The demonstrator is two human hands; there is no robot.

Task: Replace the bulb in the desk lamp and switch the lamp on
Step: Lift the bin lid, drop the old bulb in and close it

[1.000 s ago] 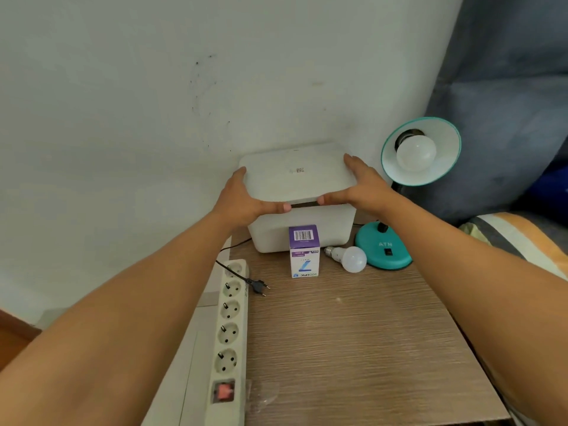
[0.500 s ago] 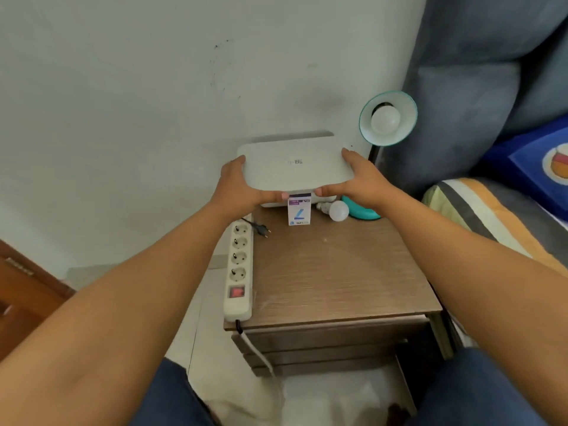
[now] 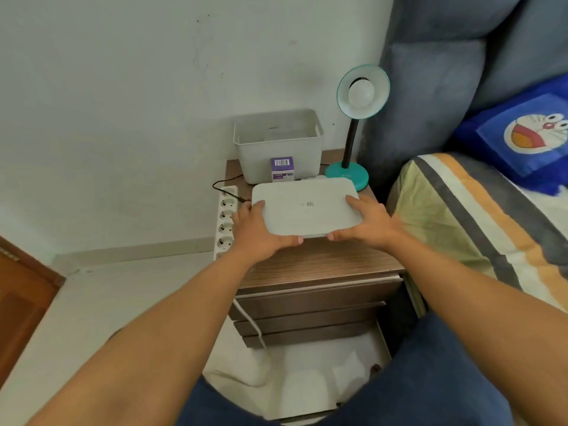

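The lid point(image 3: 307, 210) is held above the nightstand point(image 3: 322, 262) by the left hand point(image 3: 255, 235) and right hand point(image 3: 368, 226), fingers clamped on its ends; the bin point(image 3: 276, 149) is open beside the lamp point(image 3: 353, 118).

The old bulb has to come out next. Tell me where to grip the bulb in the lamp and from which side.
Grip the round globe of the bulb with the fingertips, coming from the front, straight into the open mouth of the shade. The shade rings it on all sides and faces the viewer, so probably only the front is free.
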